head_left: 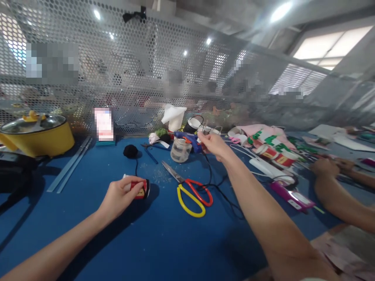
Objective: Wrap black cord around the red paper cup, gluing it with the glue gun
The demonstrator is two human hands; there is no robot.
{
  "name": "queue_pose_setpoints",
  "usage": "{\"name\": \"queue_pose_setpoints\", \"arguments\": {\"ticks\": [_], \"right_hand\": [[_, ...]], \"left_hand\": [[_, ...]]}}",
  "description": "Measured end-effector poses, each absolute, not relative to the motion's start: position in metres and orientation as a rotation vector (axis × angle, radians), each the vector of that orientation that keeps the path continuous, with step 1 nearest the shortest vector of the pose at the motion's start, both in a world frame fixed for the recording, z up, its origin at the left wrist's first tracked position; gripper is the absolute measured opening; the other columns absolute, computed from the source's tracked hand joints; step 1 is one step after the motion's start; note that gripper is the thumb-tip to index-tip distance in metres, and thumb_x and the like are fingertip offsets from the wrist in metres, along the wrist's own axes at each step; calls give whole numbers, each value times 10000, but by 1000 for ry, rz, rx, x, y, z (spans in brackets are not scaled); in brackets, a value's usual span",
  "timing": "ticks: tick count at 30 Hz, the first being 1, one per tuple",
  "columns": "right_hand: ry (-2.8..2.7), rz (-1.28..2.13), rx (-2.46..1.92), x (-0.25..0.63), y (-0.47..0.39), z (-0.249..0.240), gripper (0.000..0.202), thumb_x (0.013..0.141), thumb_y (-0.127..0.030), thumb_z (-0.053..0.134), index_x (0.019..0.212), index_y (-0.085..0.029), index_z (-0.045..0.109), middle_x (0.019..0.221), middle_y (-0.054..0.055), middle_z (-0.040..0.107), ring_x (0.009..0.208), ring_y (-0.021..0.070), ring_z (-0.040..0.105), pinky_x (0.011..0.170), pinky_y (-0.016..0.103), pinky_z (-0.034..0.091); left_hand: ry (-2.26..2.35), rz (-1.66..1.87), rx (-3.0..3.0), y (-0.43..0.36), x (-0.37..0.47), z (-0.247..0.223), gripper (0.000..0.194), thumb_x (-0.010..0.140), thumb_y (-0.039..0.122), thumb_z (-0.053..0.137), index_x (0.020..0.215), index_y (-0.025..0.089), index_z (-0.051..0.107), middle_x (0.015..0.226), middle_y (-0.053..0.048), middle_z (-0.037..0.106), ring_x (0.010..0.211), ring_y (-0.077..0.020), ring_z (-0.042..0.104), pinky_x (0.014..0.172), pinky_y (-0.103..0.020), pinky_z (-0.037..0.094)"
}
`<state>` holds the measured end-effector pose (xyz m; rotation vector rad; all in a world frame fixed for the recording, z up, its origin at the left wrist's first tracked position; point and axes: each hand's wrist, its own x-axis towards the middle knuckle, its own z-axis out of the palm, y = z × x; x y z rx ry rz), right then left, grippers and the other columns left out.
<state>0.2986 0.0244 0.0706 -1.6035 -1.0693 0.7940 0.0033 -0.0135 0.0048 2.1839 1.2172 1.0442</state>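
My left hand (pixel 124 195) is closed round a small red paper cup (pixel 141 189) lying on its side, with a black band at one end. A black strand runs from the cup up to a ball of black yarn (pixel 130 151). Farther off, my right hand (pixel 213 144) grips a blue hot glue gun (pixel 190 137) with an orange trigger; its nozzle is over a clear plastic jar (pixel 180 151). Between my hands lie scissors (pixel 187 189) with one red and one yellow handle, blades slightly apart.
Blue-handled pliers (pixel 152 155) lie behind the scissors. A yellow pot (pixel 43 134) and clear glue sticks (pixel 72 166) are at left, a phone (pixel 104 125) at the back. At right are a white power strip (pixel 271 169), a purple device (pixel 293 197) and another person's forearm (pixel 336 199).
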Motion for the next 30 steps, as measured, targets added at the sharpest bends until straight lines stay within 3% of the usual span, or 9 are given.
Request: {"name": "queue_pose_setpoints", "arguments": {"ticks": [5,11,16,18,21,25,30], "right_hand": [[-1051,1167,-1562,290,31,55,352,767,-449,493,605,-138,522,529,58,584,451,128,566,419,259,484],[-1035,1063,-1385,276,27,52,177,792,-262,501,659,-148,488,485,-30,510,381,60,503,336,144,389],[-1183,919,-1155,267,12,62,79,739,-229,543,763,-157,523,635,-14,587,560,82,574,494,173,464],[-1294,964,-1087,260,1,67,133,679,-180,583,800,-146,539,660,-4,605,575,97,576,531,205,477],[-1394,1189,-1117,245,-18,67,137,681,-146,537,814,-126,562,529,-23,570,445,73,508,442,186,421],[-1454,1408,-1226,224,-35,54,113,731,-208,505,753,-115,566,396,-53,480,339,52,414,367,176,350],[-1531,1476,-1265,216,-47,40,192,750,-327,523,752,-135,532,508,-33,539,356,48,425,364,181,362]], "left_hand": [[1251,1003,2189,-13,2,4,218,743,337,516,767,188,673,703,-33,693,613,-172,634,530,-237,496],[1259,1003,2176,-13,2,5,218,747,325,508,757,179,669,690,-33,690,599,-168,634,510,-231,491],[1308,968,2086,-8,1,8,255,738,363,502,760,170,667,699,-37,683,630,-177,625,558,-255,488],[1325,920,2027,-7,2,10,278,733,382,498,779,164,666,689,-35,676,623,-173,617,556,-252,478],[1339,871,1987,-7,1,9,265,723,376,507,776,165,660,691,-36,671,642,-172,608,589,-255,465],[1363,892,1885,-11,-1,2,285,727,389,501,806,153,641,742,-52,668,682,-177,602,625,-267,459],[1362,911,1776,-11,-2,-2,306,729,399,498,826,138,624,756,-62,662,690,-175,595,620,-261,460]]}}
